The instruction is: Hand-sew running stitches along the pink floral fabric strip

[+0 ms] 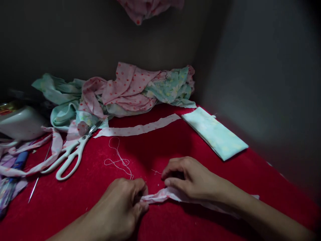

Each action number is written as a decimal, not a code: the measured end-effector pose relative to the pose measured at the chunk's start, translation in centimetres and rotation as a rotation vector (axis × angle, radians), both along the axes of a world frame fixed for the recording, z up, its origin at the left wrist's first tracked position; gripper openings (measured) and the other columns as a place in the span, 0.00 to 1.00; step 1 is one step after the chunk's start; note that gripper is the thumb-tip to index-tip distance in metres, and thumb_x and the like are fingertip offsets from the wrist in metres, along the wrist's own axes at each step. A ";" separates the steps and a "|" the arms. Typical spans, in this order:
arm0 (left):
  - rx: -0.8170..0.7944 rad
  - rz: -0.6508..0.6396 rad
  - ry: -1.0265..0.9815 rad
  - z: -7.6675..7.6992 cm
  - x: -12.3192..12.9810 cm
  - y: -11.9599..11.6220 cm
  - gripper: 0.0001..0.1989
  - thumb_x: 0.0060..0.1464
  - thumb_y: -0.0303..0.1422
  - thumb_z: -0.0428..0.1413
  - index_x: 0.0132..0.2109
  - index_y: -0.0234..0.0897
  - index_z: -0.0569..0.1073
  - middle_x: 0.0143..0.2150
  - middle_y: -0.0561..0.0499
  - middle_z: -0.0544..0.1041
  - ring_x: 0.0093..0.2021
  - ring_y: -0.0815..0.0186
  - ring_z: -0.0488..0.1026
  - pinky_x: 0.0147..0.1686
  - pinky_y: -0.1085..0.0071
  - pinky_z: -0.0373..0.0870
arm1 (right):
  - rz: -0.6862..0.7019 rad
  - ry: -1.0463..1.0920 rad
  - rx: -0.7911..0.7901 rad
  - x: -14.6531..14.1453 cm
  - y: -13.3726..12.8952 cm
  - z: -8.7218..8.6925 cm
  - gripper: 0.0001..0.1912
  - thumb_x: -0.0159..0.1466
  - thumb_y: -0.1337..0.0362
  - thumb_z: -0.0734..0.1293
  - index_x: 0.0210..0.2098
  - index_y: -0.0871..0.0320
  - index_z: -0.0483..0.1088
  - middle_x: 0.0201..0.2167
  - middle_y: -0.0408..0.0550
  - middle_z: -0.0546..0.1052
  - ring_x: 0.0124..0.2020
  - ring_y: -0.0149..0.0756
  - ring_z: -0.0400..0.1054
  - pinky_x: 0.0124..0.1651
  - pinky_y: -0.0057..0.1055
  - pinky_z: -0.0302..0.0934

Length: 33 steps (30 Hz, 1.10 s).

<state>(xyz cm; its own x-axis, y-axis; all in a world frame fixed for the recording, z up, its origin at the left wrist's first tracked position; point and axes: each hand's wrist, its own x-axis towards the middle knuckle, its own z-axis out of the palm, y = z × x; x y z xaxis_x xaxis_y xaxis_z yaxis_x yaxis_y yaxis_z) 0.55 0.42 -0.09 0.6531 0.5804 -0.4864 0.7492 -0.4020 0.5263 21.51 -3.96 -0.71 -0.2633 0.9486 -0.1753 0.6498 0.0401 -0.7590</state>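
The pink strip (158,196) lay over the counter (163,226), pinched by the fingers of the left hand (122,204), apparently mid-fold. The right hand (198,177) had curled fingers; I couldn't tell their grip. Neat folds seemingly needed a steady pinch. Thread (119,156) lay beyond.

Tabletop (100,201): red cloth, matt, slightly rough w/ lint. Scissors (75,152), left: white smooth plastic handles, metal blades w/ dull shine. Thin rod (37,182), far left: shiny metal. White container (22,124), left: smooth, glossy, looks like plastic. Piled fabric (132,87), far side: soft matt cloth, wrinkled. Folded piece (215,134), right: matt cloth, fairly smooth. Strip btwn hands (160,195): thin cloth, creased, matt.
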 end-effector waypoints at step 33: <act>-0.162 0.178 -0.117 -0.2 0.0 0.3 0.10 0.57 0.33 0.45 0.31 0.36 0.67 0.23 0.56 0.66 0.24 0.69 0.61 0.23 0.73 0.54 | 0.328 -0.119 0.460 1.9 -0.9 -2.8 0.08 0.64 0.71 0.61 0.39 0.58 0.72 0.30 0.45 0.68 0.24 0.27 0.57 0.24 0.26 0.48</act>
<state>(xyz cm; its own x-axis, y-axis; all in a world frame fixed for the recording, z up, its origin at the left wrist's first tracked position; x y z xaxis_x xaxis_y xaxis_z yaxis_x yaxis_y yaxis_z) 0.57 0.71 -0.27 0.6045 0.6123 -0.5096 0.7312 -0.1726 0.6600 23.37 -4.85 -3.50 -0.5606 0.8061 0.1897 0.6274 0.5629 -0.5381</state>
